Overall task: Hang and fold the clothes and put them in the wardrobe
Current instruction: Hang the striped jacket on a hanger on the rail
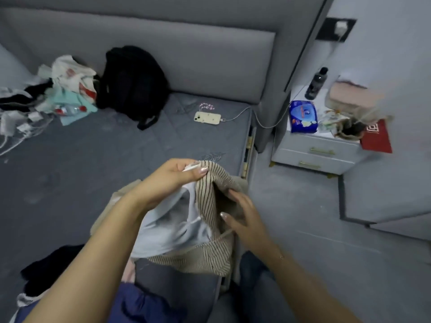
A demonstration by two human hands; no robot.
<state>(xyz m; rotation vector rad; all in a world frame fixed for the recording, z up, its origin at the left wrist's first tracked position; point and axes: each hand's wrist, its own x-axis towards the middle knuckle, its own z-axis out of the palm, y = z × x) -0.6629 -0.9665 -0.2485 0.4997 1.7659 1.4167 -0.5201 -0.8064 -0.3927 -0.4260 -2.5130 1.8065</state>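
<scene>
Beige knit with thin dark stripes, the striped garment (211,231) hangs over the right edge of the bed (98,159), near its front corner. Its long axis runs up and down, and the bunched top end points toward the headboard (186,57). A pale blue garment (168,227) hangs with it on the left side, touching it. The left hand (172,180) pinches the top of both pieces, together with a thin white part that may be a hanger, but I cannot tell. The right hand (245,217) has spread, relaxed fingers laid against the right side of the striped cloth.

Further out, dark clothes (49,269) and blue cloth (144,304) lie at the front edge of the bed. A phone (207,117) on a cable lies near the right edge, close to the headboard. A black backpack (133,82) leans on the headboard, and a pile of clothes (67,89) lies at the left edge. Beside the bed stands a nightstand (319,155) with a blue pack (303,116) and a dark bottle (316,83).
</scene>
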